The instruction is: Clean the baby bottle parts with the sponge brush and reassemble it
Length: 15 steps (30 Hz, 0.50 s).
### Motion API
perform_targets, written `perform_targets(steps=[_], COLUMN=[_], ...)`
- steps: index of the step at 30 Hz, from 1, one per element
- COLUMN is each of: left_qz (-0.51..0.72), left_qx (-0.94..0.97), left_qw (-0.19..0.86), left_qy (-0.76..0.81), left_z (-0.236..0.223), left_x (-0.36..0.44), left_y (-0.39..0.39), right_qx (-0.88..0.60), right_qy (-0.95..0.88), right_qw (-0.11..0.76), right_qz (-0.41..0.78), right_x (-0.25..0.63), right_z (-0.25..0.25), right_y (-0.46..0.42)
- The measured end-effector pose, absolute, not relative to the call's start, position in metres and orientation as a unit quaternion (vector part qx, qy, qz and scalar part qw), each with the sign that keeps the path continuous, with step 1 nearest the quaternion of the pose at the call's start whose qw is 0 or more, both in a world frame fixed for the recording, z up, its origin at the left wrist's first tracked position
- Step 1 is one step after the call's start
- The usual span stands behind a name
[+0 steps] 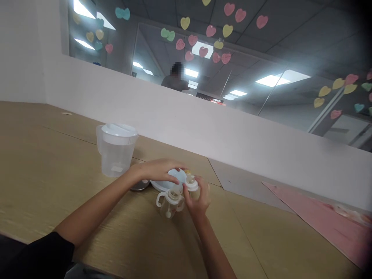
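Observation:
A clear baby bottle [169,207] with white side handles and a white collar stands on the table between my forearms. Just right of it is a second baby bottle [192,185] with a white collar and a nipple on top; my right hand [200,197] is closed around its collar, hiding much of its body. My left hand [161,170] reaches over a pale blue bowl [158,186], thumb and fingers apart. Its thumb tip is close above the handled bottle's top; whether they touch I cannot tell. A small yellowish piece [187,171] shows by the left fingertips.
Left of the bowl stands a translucent lidded pitcher [117,155]. A round metal item [141,185] sits partly under my left wrist. Pink sheeting [322,221] covers the table's right end. Behind is a low white wall [180,120] with glass, heart-shaped notes and a person beyond or reflected.

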<state>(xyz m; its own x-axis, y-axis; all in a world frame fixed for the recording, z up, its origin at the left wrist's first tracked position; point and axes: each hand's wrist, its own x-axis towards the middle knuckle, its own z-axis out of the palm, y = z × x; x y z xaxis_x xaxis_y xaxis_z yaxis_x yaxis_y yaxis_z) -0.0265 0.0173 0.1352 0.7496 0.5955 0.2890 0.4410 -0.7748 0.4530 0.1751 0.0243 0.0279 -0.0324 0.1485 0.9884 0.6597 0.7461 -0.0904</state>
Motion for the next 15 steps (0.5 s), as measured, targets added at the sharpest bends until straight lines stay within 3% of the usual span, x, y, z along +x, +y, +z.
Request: perform_targets(steps=[3,6,15], left_qz=[0.161,0.095,0.114], left_qx=[0.91,0.924,0.92], left_qw=[0.246,0.267,0.262], left_qy=[0.292,0.256,0.269], left_z=[0.12,0.107,0.092], left_x=[-0.026,-0.02,-0.012], left_y=[0.03,0.038,0.046], right_qx=[-0.312,-0.309,-0.31], right_qy=[-0.615,-0.62,-0.756], right_qw=[0.724,0.71,0.551], right_qz=[-0.007,0.129,0.172], right_x=[0.165,0.158,0.165], right_z=[0.021,0.015,0.01], right_y=[0.023,0.021,0.02])
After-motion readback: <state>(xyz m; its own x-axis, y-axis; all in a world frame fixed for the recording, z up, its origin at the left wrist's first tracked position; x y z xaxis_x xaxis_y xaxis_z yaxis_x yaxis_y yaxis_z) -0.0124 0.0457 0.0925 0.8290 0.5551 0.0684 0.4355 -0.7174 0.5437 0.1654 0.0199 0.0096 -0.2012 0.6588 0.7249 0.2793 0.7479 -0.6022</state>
